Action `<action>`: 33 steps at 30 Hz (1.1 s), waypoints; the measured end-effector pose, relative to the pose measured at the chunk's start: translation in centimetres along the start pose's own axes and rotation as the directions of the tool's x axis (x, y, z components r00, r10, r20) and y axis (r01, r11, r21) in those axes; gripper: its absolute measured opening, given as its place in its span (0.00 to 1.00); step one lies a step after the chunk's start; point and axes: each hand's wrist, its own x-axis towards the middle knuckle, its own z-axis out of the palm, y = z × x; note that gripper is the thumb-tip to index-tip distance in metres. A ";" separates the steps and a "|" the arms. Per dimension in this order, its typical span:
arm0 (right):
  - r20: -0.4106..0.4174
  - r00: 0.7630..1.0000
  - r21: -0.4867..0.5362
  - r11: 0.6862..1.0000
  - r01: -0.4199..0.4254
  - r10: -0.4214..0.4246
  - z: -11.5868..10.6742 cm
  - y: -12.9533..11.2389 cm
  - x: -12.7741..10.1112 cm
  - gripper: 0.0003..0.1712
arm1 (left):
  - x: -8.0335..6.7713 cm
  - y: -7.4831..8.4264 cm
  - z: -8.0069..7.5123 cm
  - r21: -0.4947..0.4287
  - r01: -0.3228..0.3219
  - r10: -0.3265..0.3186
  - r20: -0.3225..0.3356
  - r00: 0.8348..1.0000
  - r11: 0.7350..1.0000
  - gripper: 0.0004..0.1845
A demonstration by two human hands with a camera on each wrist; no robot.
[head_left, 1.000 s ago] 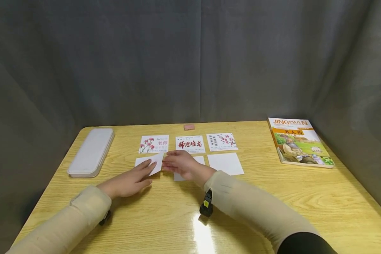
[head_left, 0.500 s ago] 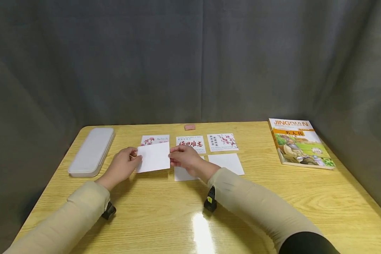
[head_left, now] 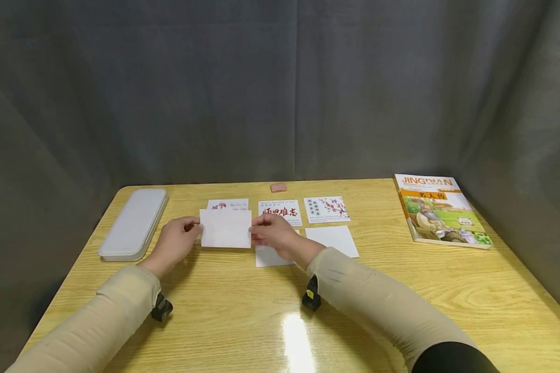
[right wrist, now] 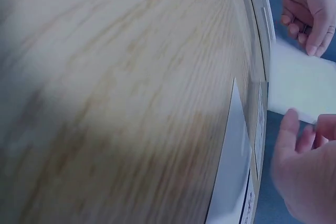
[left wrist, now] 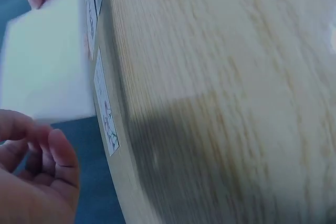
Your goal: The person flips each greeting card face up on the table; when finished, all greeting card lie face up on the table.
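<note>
A blank white card (head_left: pixel 225 228) is held up off the table, its plain side facing me. My left hand (head_left: pixel 177 239) pinches its left edge between thumb and fingers. At the opposite edge, my right hand (head_left: pixel 276 234) pinches it the same way. Both wrist views show the card (left wrist: pixel 50 59) stretched between the two hands. Behind it in the head view, a flower-printed card (head_left: pixel 227 204) is mostly covered. Under my right hand lies another blank card (head_left: pixel 271 257), partly hidden by the fingers and wrist.
Two printed cards, one with red characters (head_left: pixel 280 212) and one with blossoms (head_left: pixel 326 209), lie in the back row. A blank card (head_left: pixel 332 240) sits below them. A white case (head_left: pixel 134 224) is at left, a pink eraser (head_left: pixel 278 187) behind, a book (head_left: pixel 441 210) at right.
The blank card at the left has come up off the table and turned upright toward me. My left hand went from lying flat over it to pinching its left edge.
</note>
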 end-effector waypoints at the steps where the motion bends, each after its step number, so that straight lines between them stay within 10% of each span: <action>1: -0.002 1.000 -0.009 1.000 0.003 -0.003 0.0 0.0 0.0 0.01 | 0.0 0.0 0.0 -0.030 0.000 0.000 -0.001 1.000 1.000 0.17; 11: 0.008 1.000 -0.014 1.000 -0.009 0.009 -0.3 0.0 0.0 0.05 | 0.1 -0.5 0.0 -0.376 0.016 -0.003 0.034 0.999 0.926 0.22; 18: -0.065 0.998 0.055 0.998 -0.005 0.009 -0.2 0.1 0.1 0.06 | 0.2 -0.9 0.4 -0.219 0.000 0.015 0.067 0.998 0.976 0.17; 33: -0.100 0.994 -0.109 0.993 0.034 -0.045 -0.1 0.3 0.4 0.08 | 1.0 -0.1 0.4 -0.124 0.040 -0.019 0.165 0.986 0.991 0.36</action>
